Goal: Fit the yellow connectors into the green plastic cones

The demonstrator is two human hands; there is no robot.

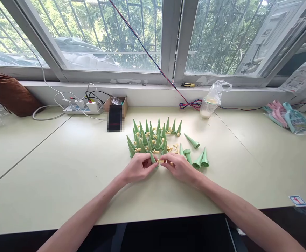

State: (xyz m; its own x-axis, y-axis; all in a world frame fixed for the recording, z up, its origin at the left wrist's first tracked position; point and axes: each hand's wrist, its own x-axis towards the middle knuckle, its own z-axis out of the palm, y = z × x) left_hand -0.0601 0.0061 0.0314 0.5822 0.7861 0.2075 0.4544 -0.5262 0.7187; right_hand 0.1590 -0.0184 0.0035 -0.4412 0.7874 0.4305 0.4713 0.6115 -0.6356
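Note:
My left hand (139, 168) is closed around a green plastic cone spike (152, 157), held tilted a little to the left. Between the fingertips of my right hand (178, 167) is a small cream valve fitting (161, 161), which meets the side of the cone near its base. Beyond my hands stand several green cones (157, 140) in close rows, with cream fittings at their bases. Several loose cream fittings (175, 146) lie just past my right hand. To the right are several cones without visible fittings, some upright, one lying on its side (192, 141).
At the back left are a power strip (82, 110) with cables and a small cardboard box (124, 105). A plastic bag with a cup (209, 105) stands at the back right. Pink and blue packaged items (286, 117) lie far right, a brown pouch (11, 92) far left.

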